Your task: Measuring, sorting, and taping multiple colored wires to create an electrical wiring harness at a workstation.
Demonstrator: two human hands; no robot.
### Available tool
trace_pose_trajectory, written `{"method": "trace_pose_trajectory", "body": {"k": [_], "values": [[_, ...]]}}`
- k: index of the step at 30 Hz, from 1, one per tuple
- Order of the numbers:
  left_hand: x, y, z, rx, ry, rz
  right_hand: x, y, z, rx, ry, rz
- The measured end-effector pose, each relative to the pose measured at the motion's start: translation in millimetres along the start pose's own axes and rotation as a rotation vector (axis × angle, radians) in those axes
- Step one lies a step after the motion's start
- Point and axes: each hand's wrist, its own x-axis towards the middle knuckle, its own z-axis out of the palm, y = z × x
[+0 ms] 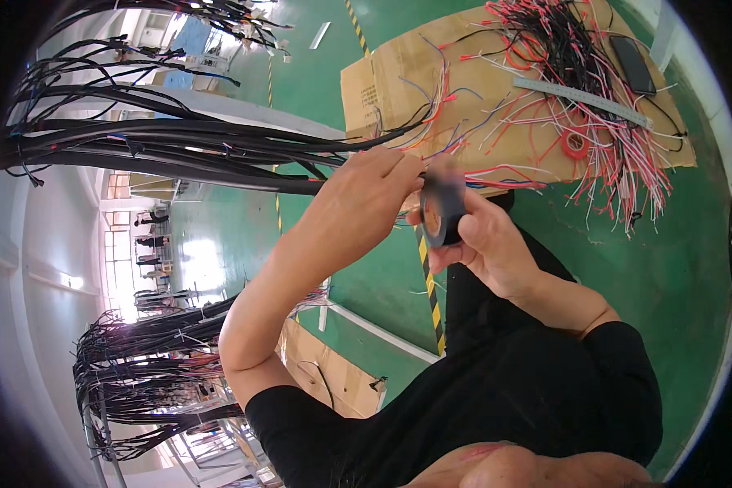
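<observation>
A thick black cable bundle [179, 146] is pinched by the left hand [366, 191]; a black tape roll [442, 210], motion-blurred, is gripped by the right hand [484, 240]. Open green floor [667, 268] is seen beyond.

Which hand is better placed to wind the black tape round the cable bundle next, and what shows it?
Probably the right hand: it already holds the black tape roll beside the black cable bundle. The left hand pinches the bundle's end, steadying it.
</observation>
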Motion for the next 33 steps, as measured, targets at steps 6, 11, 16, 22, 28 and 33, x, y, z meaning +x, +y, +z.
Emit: {"method": "trace_pose_trajectory", "body": {"k": [6,11,16,22,28,33], "values": [[0,2,-6,0.004,-0.018,-0.006,1,-22,-9,-0.283,-0.062,-0.080],[4,3,3,-0.003,0.034,-0.289,-3,-38,-18,-0.633,0.092,-0.316],[3,-7,-1,-0.319,-0.030,-0.427,27,-132,-162,-1.732,0.598,-0.676],[8,-5,-12,-0.429,-0.157,-0.459,16,-171,-314,-2.425,0.451,-0.123],[2,7,-12,-0.131,-0.161,-0.345,28,-201,-316,-2.456,0.315,-0.206],[-1,29,5,0.327,-0.016,-0.085,28,-222,-344,-2.324,0.231,-0.046]]}}
